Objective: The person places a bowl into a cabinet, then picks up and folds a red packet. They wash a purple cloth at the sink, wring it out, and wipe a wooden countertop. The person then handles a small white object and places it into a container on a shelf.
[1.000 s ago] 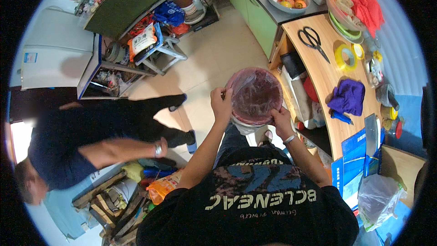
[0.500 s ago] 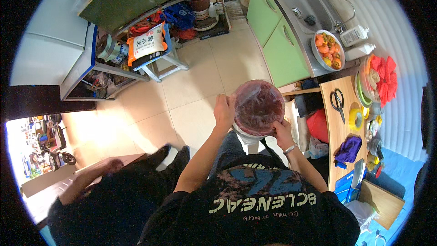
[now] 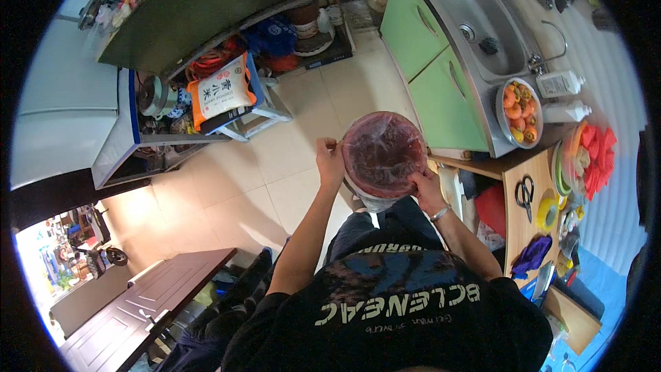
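A round tub (image 3: 385, 155) with dark reddish contents is held in front of my body, with clear plastic film stretched wrinkled over its top. My left hand (image 3: 330, 163) is closed at the tub's left edge, its fingers partly hidden. On the near right side my right hand (image 3: 429, 191) grips the rim, thumb on top and the other fingers underneath. Whitish plastic (image 3: 375, 203) shows below the near edge of the tub.
Right of me are a sink (image 3: 475, 14), a bowl of orange fruit (image 3: 520, 114) and a wooden shelf with scissors (image 3: 525, 196) and yellow tape (image 3: 547, 213). A grain bag (image 3: 220, 93) lies on a stool ahead left. Another person's dark-clothed legs (image 3: 227, 310) are near a brown door (image 3: 151, 303).
The view has shifted, and the tub sits slightly farther left, still in both hands. The other person at the left has mostly gone from view, uncovering the brown door.
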`<state>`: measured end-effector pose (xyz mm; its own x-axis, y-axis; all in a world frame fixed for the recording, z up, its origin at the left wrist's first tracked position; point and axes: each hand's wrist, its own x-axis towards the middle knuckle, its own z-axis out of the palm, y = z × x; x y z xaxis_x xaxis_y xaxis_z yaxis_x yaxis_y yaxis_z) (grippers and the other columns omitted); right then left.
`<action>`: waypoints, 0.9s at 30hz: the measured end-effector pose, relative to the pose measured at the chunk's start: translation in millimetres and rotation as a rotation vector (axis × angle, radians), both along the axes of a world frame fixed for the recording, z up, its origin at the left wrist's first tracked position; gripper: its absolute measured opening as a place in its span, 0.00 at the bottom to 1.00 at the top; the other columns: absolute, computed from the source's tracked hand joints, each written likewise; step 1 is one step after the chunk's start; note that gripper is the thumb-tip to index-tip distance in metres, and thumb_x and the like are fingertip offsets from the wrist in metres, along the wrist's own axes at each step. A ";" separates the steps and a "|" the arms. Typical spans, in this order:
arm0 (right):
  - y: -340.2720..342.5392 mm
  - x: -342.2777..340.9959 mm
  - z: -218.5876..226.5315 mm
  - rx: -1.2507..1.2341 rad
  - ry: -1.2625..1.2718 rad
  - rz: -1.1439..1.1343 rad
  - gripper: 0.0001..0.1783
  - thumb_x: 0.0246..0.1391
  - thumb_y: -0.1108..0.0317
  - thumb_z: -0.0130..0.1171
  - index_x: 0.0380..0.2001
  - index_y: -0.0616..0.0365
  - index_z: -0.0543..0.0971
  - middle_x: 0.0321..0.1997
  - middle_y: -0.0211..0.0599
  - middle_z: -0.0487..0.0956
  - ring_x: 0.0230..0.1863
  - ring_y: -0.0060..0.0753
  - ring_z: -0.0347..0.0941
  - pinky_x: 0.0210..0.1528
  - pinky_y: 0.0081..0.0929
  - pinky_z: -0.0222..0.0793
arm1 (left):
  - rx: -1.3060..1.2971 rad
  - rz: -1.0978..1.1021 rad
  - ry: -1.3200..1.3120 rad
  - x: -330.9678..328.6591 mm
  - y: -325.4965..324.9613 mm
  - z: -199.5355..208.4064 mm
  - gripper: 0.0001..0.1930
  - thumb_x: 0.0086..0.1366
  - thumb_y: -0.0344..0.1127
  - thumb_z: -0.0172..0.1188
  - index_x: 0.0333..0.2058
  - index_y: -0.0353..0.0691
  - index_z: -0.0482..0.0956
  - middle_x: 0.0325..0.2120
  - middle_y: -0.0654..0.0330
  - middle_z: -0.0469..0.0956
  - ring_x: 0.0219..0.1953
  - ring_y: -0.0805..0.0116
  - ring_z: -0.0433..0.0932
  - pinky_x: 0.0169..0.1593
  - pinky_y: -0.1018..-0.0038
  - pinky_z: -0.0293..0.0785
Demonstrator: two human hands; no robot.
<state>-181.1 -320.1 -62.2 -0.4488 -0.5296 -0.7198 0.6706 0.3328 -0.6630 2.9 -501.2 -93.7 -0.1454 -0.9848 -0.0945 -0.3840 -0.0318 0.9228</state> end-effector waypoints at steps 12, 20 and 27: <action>-194.8 -85.7 -68.3 -0.078 0.131 0.197 0.07 0.57 0.73 0.55 0.38 0.61 0.78 0.34 0.36 0.80 0.30 0.31 0.79 0.28 0.30 0.76 | -0.415 -0.643 -0.505 -71.5 -140.4 62.9 0.42 0.60 0.54 0.65 0.67 0.40 0.60 0.68 0.43 0.54 0.70 0.40 0.52 0.70 0.45 0.46; -281.8 -108.5 -78.8 -0.077 0.027 0.038 0.12 0.57 0.72 0.60 0.45 0.61 0.76 0.42 0.38 0.79 0.40 0.33 0.77 0.39 0.35 0.78 | -0.718 -0.973 -0.581 -136.8 -237.2 2.9 0.04 0.54 0.31 0.58 0.30 0.43 0.78 0.29 0.61 0.77 0.46 0.58 0.75 0.69 0.47 0.54; -364.2 -109.5 -41.1 0.115 -0.344 -0.261 0.10 0.61 0.67 0.58 0.42 0.61 0.76 0.38 0.39 0.80 0.35 0.35 0.77 0.34 0.35 0.77 | -0.754 -1.139 -0.527 -177.4 -305.1 -35.8 0.03 0.54 0.33 0.58 0.28 0.44 0.78 0.27 0.61 0.76 0.44 0.58 0.75 0.68 0.49 0.56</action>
<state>-290.5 -684.4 -103.3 -0.2812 -0.3380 -0.8981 0.9170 0.1813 -0.3554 -174.4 -806.3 -129.5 -0.9749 -0.2023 0.0928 -0.1614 0.9297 0.3309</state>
